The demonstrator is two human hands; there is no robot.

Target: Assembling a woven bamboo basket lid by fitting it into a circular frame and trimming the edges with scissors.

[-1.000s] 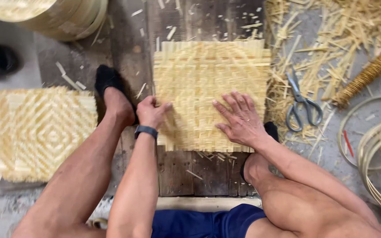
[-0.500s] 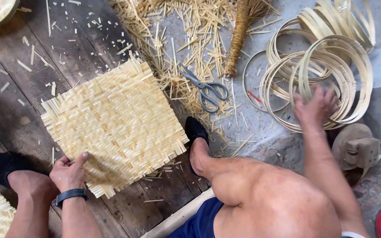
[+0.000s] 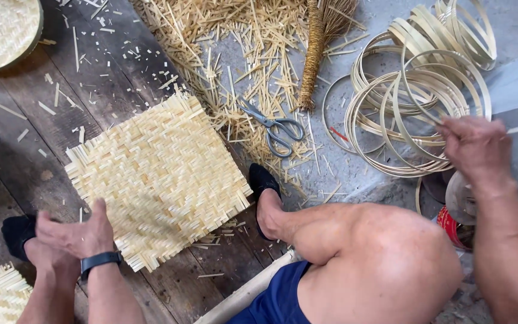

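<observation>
Down on the plank floor (image 3: 25, 126) lies a square woven bamboo mat (image 3: 157, 177), flat and turned so its corners point roughly up, down, left and right in the view; being square, it has no clear long axis. The left hand (image 3: 73, 234), with a dark wristband (image 3: 100, 261), rests at the mat's lower-left edge, its fingers (image 3: 98, 211) loosely curled and touching the weave rather than clamped on it. The right hand (image 3: 475, 147) is well apart from the mat, over at the pile of bamboo hoops (image 3: 415, 90); its fingers are bent around a thin hoop strip, though motion blur makes the hold hard to judge. Between mat and hoops lie scissors (image 3: 277, 129), blades pointing to the upper left, on a litter of bamboo offcuts (image 3: 235, 48). A small broom (image 3: 313, 54) lies lengthwise up and down beside them. A foot in a black slipper (image 3: 263, 180) touches the mat's right corner.
</observation>
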